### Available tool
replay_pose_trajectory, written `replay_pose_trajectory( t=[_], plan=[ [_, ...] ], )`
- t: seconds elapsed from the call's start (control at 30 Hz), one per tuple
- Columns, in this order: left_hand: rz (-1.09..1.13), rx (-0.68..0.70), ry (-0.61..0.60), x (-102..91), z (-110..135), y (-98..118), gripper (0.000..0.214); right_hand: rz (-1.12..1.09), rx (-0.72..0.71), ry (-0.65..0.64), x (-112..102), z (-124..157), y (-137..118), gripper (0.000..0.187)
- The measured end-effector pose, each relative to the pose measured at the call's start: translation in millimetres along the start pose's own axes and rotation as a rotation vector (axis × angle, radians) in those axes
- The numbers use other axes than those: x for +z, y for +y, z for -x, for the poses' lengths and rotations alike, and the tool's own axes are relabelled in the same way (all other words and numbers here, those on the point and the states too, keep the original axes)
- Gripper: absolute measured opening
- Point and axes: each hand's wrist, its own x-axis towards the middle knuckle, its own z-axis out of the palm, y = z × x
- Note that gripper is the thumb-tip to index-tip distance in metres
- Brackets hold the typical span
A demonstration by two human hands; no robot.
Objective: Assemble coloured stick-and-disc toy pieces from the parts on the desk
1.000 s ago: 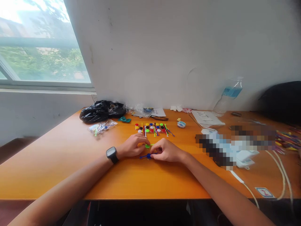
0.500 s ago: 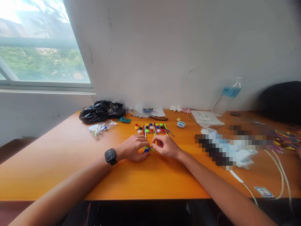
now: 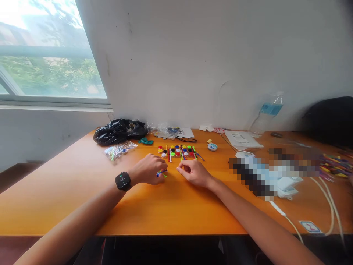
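My left hand (image 3: 150, 169), with a black watch on its wrist, is closed on a small cluster of blue and green plastic sticks (image 3: 162, 173) that pokes out past its fingertips. Part of the cluster is hidden by the fingers. To its right my right hand (image 3: 194, 172) rests near the table, thumb and forefinger curled close together, with nothing visible between them. Beyond both hands lie rows of coloured round discs (image 3: 173, 150) in red, yellow, white, blue, green and black. Thin coloured sticks (image 3: 182, 151) lie among the discs.
A clear bag of small parts (image 3: 120, 151) and a black plastic bag (image 3: 118, 132) lie back left. A small round container (image 3: 212, 147) sits behind my right hand. On the right are a white power strip (image 3: 286, 184), cables, a plastic bottle (image 3: 266, 114) and piled coloured sticks (image 3: 336, 165).
My left hand has moved left with the blue and green sticks, away from my right hand. My right fingertips no longer touch the blue stick; that hand has stayed nearly in place.
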Motion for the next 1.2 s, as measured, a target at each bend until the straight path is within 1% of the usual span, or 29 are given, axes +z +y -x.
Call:
replay_pose_trajectory(
  t=[0.07, 0.17, 0.27, 0.37, 0.53, 0.6, 0.67, 0.73, 0.83, 0.93, 1.0, 1.1, 1.2],
  plan=[
    [-0.036, -0.069, -0.033, -7.9, 3, -7, 0.005, 0.005, 0.002, -0.015, -1, 1, -1, 0.025],
    [-0.089, -0.161, -0.053, -15.2, 9, -20, 0.008, 0.015, -0.009, -0.03, -2, 2, -2, 0.024],
    [-0.126, -0.245, -0.087, -14.6, 14, -35, 0.006, 0.02, -0.019, -0.04, -2, 2, -1, 0.024],
    [-0.165, -0.309, -0.123, -11.6, 18, -48, 0.007, 0.031, -0.03, -0.054, -1, 2, 0, 0.021],
    [-0.248, -0.447, -0.182, -15.3, 29, -66, 0.007, 0.025, -0.087, -0.04, 3, 2, 2, 0.01],
    [-0.259, -0.506, -0.221, -18.9, 34, -72, 0.011, 0.006, -0.128, -0.027, 6, 1, 4, 0.011],
    [-0.255, -0.54, -0.25, -21.7, 38, -77, 0.016, -0.014, -0.16, -0.02, 9, 1, 5, 0.017],
    [-0.247, -0.535, -0.238, -22.3, 38, -78, 0.022, -0.03, -0.18, -0.02, 12, 0, 6, 0.023],
    [-0.219, -0.451, -0.121, -16.9, 31, -69, 0.027, -0.035, -0.2, -0.024, 15, -2, 7, 0.03],
    [-0.173, -0.319, 0.038, -3.0, 20, -52, 0.027, -0.008, -0.223, -0.028, 18, -3, 8, 0.035],
    [-0.17, -0.25, 0.096, 8.7, 13, -41, 0.03, 0.034, -0.226, -0.036, 21, -5, 10, 0.039],
    [-0.189, -0.166, 0.102, 23.2, 6, -29, 0.038, 0.108, -0.206, -0.059, 25, -6, 12, 0.046],
    [-0.217, -0.151, 0.07, 29.3, 2, -24, 0.032, 0.161, -0.19, -0.084, 27, -8, 12, 0.05]
  ],
)
